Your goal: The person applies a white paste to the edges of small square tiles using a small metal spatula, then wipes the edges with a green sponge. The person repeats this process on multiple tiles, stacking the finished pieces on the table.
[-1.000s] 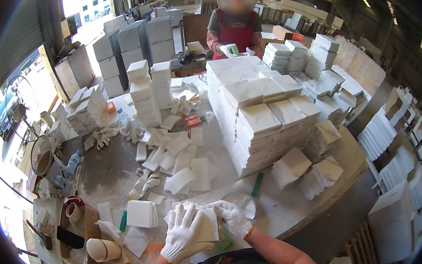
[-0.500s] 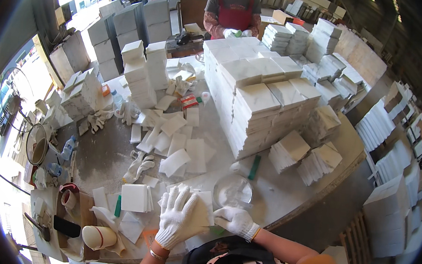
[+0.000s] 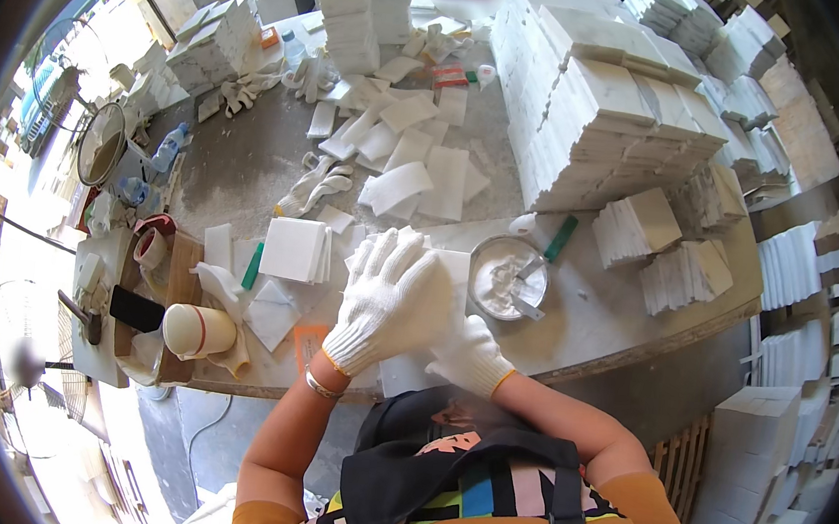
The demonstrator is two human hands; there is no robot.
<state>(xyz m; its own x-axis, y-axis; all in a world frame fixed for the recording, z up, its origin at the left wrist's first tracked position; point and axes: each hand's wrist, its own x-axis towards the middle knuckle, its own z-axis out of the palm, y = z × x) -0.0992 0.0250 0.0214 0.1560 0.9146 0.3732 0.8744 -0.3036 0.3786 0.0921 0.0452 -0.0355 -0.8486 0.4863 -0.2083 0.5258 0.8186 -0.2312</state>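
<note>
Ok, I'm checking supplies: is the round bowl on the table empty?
Not empty: inside the bowl, a lumpy white material shows from above. How deep it goes, I cannot tell.

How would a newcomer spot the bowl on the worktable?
Find the biggest white tile stack on the worktable. Between its near corner and the gloved right hand sits the bowl. Unlike the green bar beside it, it is round and holds white material.
</note>
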